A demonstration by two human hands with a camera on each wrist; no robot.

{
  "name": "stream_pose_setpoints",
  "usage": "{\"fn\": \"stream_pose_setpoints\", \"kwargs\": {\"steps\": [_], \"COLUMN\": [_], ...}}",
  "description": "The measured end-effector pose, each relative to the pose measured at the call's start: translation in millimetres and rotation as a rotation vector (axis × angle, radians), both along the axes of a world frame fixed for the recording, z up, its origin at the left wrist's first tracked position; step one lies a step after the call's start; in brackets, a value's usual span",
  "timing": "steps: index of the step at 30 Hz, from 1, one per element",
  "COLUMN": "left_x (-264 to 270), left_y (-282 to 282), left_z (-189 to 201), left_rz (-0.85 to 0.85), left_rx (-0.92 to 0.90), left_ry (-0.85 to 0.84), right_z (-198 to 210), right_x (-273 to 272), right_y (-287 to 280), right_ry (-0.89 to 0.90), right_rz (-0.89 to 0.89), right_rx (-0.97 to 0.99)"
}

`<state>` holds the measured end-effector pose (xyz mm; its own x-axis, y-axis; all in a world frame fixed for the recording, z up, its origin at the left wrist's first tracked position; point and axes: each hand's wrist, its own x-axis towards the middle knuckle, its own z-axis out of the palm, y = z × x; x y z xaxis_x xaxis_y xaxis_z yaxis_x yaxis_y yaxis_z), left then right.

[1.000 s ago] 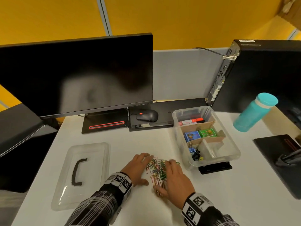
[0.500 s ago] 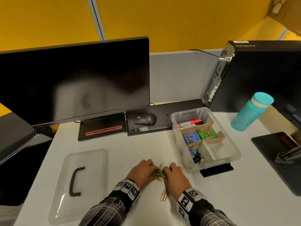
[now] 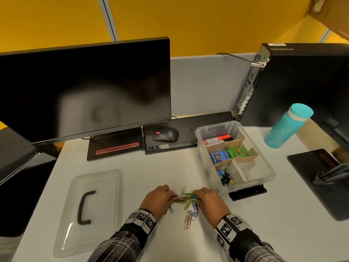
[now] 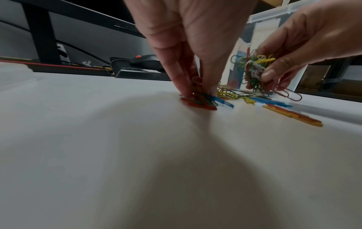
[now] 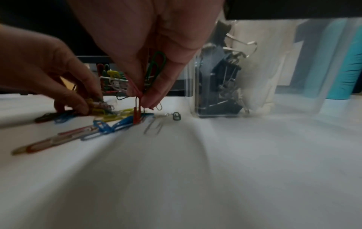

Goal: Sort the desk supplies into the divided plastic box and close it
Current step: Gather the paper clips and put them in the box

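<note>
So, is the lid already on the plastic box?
No, the lid lies flat on the desk, left of both hands, and the plastic box stands open.

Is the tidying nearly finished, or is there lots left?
Over halfway. Done: markers, two small tins and binder clips already sit in the box. In hand: the left hand and right hand pinch bunches of paper clips; more lie loose on the desk. Left: drop them into the one bare compartment, then fit the lid.

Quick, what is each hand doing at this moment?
Left hand: fingers curled, pinching paper clips against the desk.
Right hand: fingers curled, gripping a bunch of the paper clips.
</note>
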<state>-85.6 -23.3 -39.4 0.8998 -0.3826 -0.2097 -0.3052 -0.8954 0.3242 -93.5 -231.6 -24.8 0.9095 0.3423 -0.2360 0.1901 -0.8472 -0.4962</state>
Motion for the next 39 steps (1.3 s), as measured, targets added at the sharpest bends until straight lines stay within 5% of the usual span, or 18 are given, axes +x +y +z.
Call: {"fn": "stream_pose_setpoints", "kwargs": {"steps": [10, 19, 24, 31, 39], "left_x": [-11.9, -16.7, -19.6, -24.2, -34.6], "left_y": [5.2, -3.1, -7.4, -9.3, -8.7], "left_z": [7.5, 11.2, 13.9, 18.6, 28.9], "left_rz": [0.257, 0.282, 0.292, 0.319, 0.340], "left_rx": [-0.241, -0.249, -0.236, -0.243, -0.299], "left_ry": [-0.066, -0.054, -0.022, -0.017, -0.042], "right_z": [43.4, 132.2, 150.4, 120.3, 92.8], "right_x": [-17.9, -11.9, 27.4, 73.5, 84.2], "right_y": [-20.5, -86.6, -140.3, -128.0, -116.8], "right_ry": [-0.077, 0.010, -0.186, -0.035, 0.074], "right_rz": [0.018, -0.194, -0.267, -0.158, -0.145], "right_rx": [0.249, 0.454, 0.171, -0.465, -0.517]}}
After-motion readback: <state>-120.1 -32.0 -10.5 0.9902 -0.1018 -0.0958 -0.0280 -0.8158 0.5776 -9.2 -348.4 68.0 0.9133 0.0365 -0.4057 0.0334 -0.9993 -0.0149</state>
